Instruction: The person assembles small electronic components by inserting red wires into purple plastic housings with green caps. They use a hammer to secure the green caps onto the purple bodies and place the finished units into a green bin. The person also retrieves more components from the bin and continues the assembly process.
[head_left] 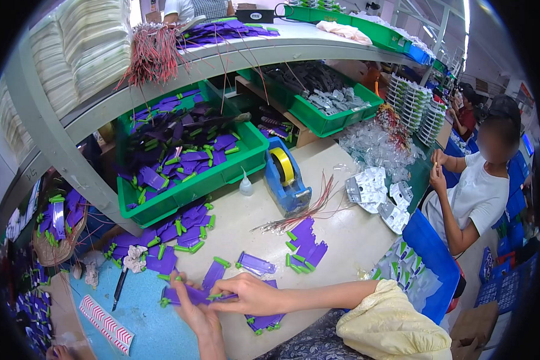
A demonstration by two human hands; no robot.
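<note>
My left hand (193, 311) and my right hand (252, 294) meet over the workbench and together hold a flat purple plastic part with green end pieces (189, 294). The right fingers pinch a green piece at the part's right end. More purple parts lie close by: one (255, 263) just beyond my right hand, a small stack (306, 243) to the right, and another (265, 322) under my right wrist.
A green bin (186, 187) full of purple and green parts stands behind. A blue tape dispenser (287, 177) with a yellow roll, a small glue bottle (246, 185), red wires (300, 213) and a knife (119, 288) lie around. A person in white (480, 192) sits at right.
</note>
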